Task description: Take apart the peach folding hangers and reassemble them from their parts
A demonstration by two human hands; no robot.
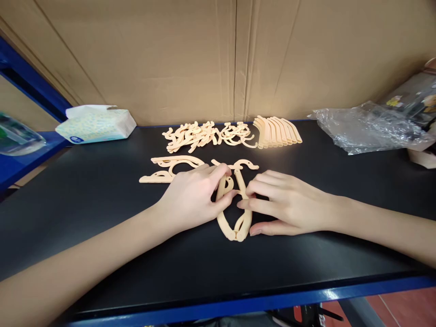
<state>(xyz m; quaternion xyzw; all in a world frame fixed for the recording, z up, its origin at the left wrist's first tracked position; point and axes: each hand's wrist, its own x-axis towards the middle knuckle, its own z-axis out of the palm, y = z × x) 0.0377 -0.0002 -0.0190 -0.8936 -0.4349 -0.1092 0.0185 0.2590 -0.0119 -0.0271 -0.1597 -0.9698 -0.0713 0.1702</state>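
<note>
A beige plastic folding hanger (223, 223) lies on the black table with its two arms folded into a narrow loop, their joined ends toward me. My left hand (194, 197) grips its left arm between thumb and fingers. On the other side, my right hand (289, 204) holds the right arm, thumb low and fingertips along the edge. Just beyond the hanger's far end is a curved hook piece (248, 164); whether it is attached I cannot tell. Left of it lie more beige hanger pieces (155, 179), partly hidden behind my left hand.
At the back are a heap of small beige parts (195, 134), several hooks (235, 134) and a row of curved hanger arms (277, 131). A tissue pack (97, 125) stands back left. Clear plastic bags (368, 127) lie at right. Cardboard (170, 59) lines the back.
</note>
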